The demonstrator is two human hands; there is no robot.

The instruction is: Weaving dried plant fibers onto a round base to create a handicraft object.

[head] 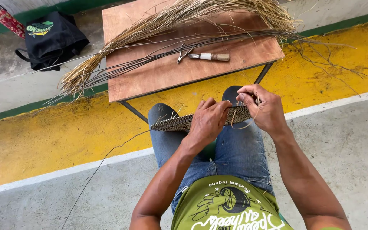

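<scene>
On the lap of a seated person in blue jeans (239, 153) lies a flat woven disc (179, 122), seen almost edge-on, dark and pale in its weave. The left hand (207, 121) lies over the disc's near edge, fingers curled down and closed on it. The right hand (265, 108) is at the disc's right end, fingers bent and pinched on a thin pale strand (245, 125) that loops below the rim. Both hands touch the disc and are close together.

Just beyond the knees stands a small wooden table (167, 72) on dark legs. A bundle of dry straw (150, 27) lies across it, one tied end hanging past the left edge, with long thin dark stems (141, 64) beside it. On the tabletop lie pliers (183, 54) and, touching them, a knife (211, 56) with a pale handle. The table is on a yellow floor band (43, 136) edged white. At far left a black bag (50, 40) sits on the floor, with a red bottle (5, 19) near it
</scene>
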